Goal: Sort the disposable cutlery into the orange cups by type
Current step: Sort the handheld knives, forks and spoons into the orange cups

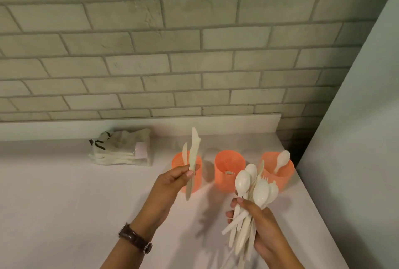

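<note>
Near the centre of the frame, a white plastic knife (193, 154) is pinched upright between the thumb and curled fingers of the left hand (173, 180), blade up, with its handle hanging below the fingers. It is held directly in front of the left orange cup (197, 185). A second pale piece is seen just left of the blade; whether it is held or stands in that cup cannot be told. At lower right, a bundle of cutlery (248, 204), mostly spoons with a fork among them, is gripped by its handles in the closed right hand (264, 231), bowls fanned upward. Behind the bundle, the middle orange cup (228, 167) is seen with something pale at its bottom, and a single spoon (282, 158) is propped in the right orange cup (285, 173). All three cups are lined up on the white counter (64, 204). A plastic bag (121, 150) lies at the counter's rear, left of the cups.
</note>
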Tool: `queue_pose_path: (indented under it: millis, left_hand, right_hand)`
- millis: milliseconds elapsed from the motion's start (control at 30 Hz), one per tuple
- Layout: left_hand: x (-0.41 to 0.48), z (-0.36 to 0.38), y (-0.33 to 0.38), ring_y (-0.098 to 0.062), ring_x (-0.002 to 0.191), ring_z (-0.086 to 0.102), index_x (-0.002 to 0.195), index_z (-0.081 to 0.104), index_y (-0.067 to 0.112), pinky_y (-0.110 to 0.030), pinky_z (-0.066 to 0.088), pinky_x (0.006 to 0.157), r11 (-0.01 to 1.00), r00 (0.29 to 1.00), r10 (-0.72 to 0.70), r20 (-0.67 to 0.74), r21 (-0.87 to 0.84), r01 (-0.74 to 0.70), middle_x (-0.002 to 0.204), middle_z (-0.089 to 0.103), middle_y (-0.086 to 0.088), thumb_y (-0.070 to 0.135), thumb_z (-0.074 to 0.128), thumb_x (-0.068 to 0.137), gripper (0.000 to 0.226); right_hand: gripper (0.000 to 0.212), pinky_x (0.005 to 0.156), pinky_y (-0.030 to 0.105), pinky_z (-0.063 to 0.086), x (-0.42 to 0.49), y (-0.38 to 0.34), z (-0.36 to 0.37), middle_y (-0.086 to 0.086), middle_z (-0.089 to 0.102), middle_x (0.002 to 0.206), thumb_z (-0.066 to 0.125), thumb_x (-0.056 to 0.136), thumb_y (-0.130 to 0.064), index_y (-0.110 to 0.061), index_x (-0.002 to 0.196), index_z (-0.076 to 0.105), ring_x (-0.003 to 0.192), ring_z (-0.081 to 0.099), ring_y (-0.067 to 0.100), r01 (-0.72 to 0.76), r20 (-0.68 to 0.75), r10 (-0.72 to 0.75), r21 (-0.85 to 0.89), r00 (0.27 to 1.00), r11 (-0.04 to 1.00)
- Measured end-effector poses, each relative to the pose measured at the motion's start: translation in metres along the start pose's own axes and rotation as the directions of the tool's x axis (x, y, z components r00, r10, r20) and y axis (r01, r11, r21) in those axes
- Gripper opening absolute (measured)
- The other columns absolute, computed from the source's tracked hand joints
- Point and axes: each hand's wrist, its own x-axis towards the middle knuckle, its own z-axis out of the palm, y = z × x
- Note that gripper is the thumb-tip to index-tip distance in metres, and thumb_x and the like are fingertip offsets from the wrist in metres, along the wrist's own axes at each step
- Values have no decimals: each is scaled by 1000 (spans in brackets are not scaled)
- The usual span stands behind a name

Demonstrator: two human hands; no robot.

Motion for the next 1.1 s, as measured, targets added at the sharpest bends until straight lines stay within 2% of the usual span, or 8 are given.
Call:
queue_pose_path:
  millis: [233, 400, 533, 600, 767, 900, 1033, 1100]
  left_hand:
    - [46, -2, 22, 8, 64, 64, 85, 69, 18, -3, 48, 64, 971, 899, 230, -374, 34, -235, 71, 71, 12, 4, 70, 79, 15]
    - [76, -1, -7, -14, 83, 66, 86, 70, 21, -7, 46, 58, 953, 868, 235, -438, 279, -118, 87, 70, 1, 23, 71, 81, 5]
    - [80, -11, -38, -25, 111, 55, 98, 73, 22, -40, 47, 90, 808, 865, 214, -454, 580, 105, 119, 62, 1, 40, 77, 70, 34]
    - [69, -12, -42, -28, 116, 51, 107, 70, 23, -44, 44, 95, 771, 854, 251, -456, 628, 109, 127, 56, -2, 39, 78, 69, 42]
    - [9, 11, -34, 3, 86, 56, 79, 72, 40, -18, 43, 78, 896, 939, 257, -229, 419, -143, 96, 64, 13, 19, 74, 76, 21]
    - [-25, 33, -34, 3, 71, 58, 72, 73, 41, -9, 40, 67, 945, 998, 55, 25, 321, -60, 83, 70, 20, 23, 72, 78, 19]
    - [-40, 37, -39, -10, 83, 68, 71, 77, 36, -24, 50, 79, 974, 999, -35, 22, 223, 29, 83, 75, 11, 19, 71, 78, 19]
    - [-42, 37, -38, -6, 82, 70, 75, 78, 31, -14, 52, 74, 992, 998, -69, 2, 110, 68, 82, 76, 9, 12, 72, 77, 20]
  right_hand:
    - [4, 57, 39, 53, -5, 4, -1, 18, 64, 70, 72, 66, -2, 0, 69, 70, 59, 65, 32, 28, -14, -29, -44, 999, 999]
    - [24, 58, 39, 53, -5, 0, -4, 17, 66, 71, 57, 83, 0, -5, 65, 73, 59, 64, 31, 58, -28, -59, -48, 998, 997]
    - [13, 55, 36, 54, -4, -6, 3, 18, 69, 72, 65, 78, -2, -5, 68, 73, 58, 65, 29, 61, -36, -63, -71, 997, 996]
    - [4, 54, 35, 54, -5, -9, 7, 18, 69, 72, 69, 74, -3, -1, 77, 70, 57, 65, 28, 56, -36, -59, -75, 998, 996]
    - [14, 52, 33, 52, -7, -7, 13, 16, 62, 64, 71, 73, -3, 3, 84, 64, 54, 61, 27, 55, -41, -60, -113, 997, 992]
    - [28, 52, 32, 52, -12, 0, 21, 19, 63, 63, 76, 65, -11, 6, 86, 68, 54, 62, 28, 62, 2, -63, -182, 998, 981]
    - [41, 58, 30, 54, -15, 8, 24, 16, 71, 74, 78, 61, -17, 5, 94, 70, 65, 68, 26, 77, 48, -68, -236, 997, 969]
    - [43, 68, 24, 54, -14, 10, 21, 12, 75, 88, 79, 63, -20, 0, 100, 70, 83, 71, 23, 97, 66, -81, -280, 995, 955]
